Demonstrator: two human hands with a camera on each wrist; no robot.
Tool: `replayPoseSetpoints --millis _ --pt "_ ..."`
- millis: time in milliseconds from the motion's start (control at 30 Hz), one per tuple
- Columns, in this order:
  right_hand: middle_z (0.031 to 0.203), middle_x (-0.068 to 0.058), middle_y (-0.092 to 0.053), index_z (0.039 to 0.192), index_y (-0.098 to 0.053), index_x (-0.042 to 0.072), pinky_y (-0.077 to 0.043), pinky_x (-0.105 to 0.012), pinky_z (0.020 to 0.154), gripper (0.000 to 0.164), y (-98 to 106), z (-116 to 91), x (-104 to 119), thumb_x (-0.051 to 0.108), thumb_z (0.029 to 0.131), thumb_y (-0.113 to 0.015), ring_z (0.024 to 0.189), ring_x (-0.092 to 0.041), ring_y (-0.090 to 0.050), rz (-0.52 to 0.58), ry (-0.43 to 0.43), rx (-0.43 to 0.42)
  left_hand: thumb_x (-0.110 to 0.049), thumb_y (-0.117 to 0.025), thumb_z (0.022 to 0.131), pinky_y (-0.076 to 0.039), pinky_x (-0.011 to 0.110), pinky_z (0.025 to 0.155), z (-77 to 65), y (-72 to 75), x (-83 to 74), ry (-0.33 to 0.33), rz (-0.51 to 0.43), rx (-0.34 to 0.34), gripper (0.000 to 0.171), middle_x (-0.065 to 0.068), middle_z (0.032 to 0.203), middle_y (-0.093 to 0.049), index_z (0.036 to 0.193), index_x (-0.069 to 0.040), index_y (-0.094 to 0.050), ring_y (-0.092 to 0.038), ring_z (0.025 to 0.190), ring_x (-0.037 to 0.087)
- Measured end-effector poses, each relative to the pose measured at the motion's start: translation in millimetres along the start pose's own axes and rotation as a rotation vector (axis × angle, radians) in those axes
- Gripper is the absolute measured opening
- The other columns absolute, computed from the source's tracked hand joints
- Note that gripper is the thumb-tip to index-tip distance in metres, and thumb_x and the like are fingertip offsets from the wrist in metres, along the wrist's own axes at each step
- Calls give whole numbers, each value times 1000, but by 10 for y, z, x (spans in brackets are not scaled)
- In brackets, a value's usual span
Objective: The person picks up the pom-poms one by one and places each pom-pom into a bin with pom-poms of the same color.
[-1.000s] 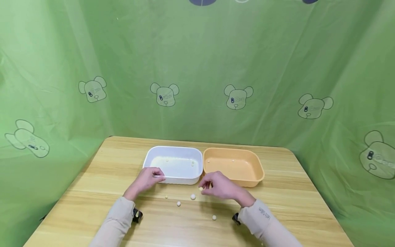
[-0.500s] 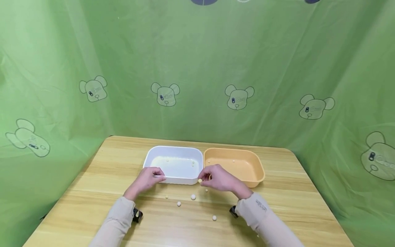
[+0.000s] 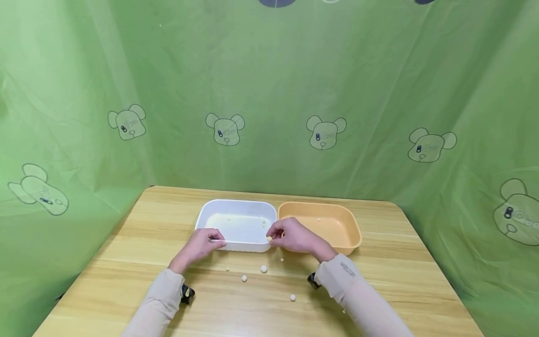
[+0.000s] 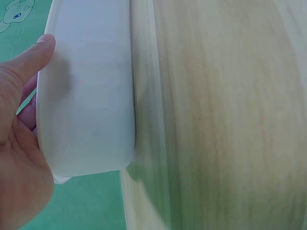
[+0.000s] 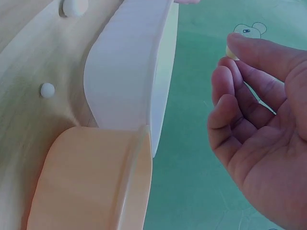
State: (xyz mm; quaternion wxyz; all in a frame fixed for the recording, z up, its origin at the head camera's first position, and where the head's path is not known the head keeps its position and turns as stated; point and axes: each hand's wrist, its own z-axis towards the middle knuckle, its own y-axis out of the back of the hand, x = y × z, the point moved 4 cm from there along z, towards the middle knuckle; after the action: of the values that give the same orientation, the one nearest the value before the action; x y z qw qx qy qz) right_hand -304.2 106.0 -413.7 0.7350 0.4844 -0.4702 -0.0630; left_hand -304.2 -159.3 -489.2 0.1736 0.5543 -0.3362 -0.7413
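My left hand (image 3: pixel 205 242) grips the near left rim of a white plastic basin (image 3: pixel 252 246); in the left wrist view the thumb (image 4: pixel 42 50) lies on its outer wall and the fingers reach behind the rim. Between thumb and fingertips my right hand (image 3: pixel 292 235) pinches a small yellow ball (image 3: pixel 269 238), raised over the white basin's near right corner. The right wrist view shows this ball (image 5: pixel 231 54) mostly covered by the thumb. Several small pale balls lie inside the white basin.
An orange basin (image 3: pixel 353 241) stands against the white one's right side, with a small ball (image 3: pixel 318 219) inside. On the wooden table in front lie white balls (image 3: pixel 263 269) of differing sizes and a tiny yellow ball (image 3: pixel 228 269). A green curtain (image 3: pixel 269 168) hangs behind.
My right hand has risen and moved forward and left with the yellow ball, from above the table to the white basin's corner. The left hand keeps its hold on the rim.
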Motion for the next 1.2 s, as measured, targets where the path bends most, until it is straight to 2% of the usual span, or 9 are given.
replayPoseSetpoints --millis 200,533,833,1200 --pt "80 7 -64 95 -71 3 -49 -26 67 13 -13 35 -23 6 82 -71 72 -9 -56 11 -34 4 -24 -72 84 -49 33 76 0 -8 -9 -8 4 -10 8 -13 79 -65 78 -23 -68 -59 77 7" --pt "78 8 -63 94 -71 3 -50 -25 68 12 -63 84 -56 5 82 -71 72 -8 -56 15 -24 6 -22 -73 83 -50 33 77 -3 0 -40 4 3 -19 7 -12 79 -65 78 -22 -68 -60 78 8" --pt "78 5 -63 93 -70 6 -50 -26 66 10 -63 149 -28 6 83 -70 73 -10 -56 49 -84 5 -23 -72 83 -50 34 78 -3 -2 -38 -4 5 -18 7 -12 80 -65 78 -22 -68 -60 78 8" --pt "77 5 -64 94 -71 4 -49 -23 66 11 -101 297 -50 6 83 -70 71 -9 -56 27 -72 13 -23 -72 84 -50 34 78 10 -15 11 8 3 -15 7 -12 80 -65 78 -23 -68 -60 79 8"
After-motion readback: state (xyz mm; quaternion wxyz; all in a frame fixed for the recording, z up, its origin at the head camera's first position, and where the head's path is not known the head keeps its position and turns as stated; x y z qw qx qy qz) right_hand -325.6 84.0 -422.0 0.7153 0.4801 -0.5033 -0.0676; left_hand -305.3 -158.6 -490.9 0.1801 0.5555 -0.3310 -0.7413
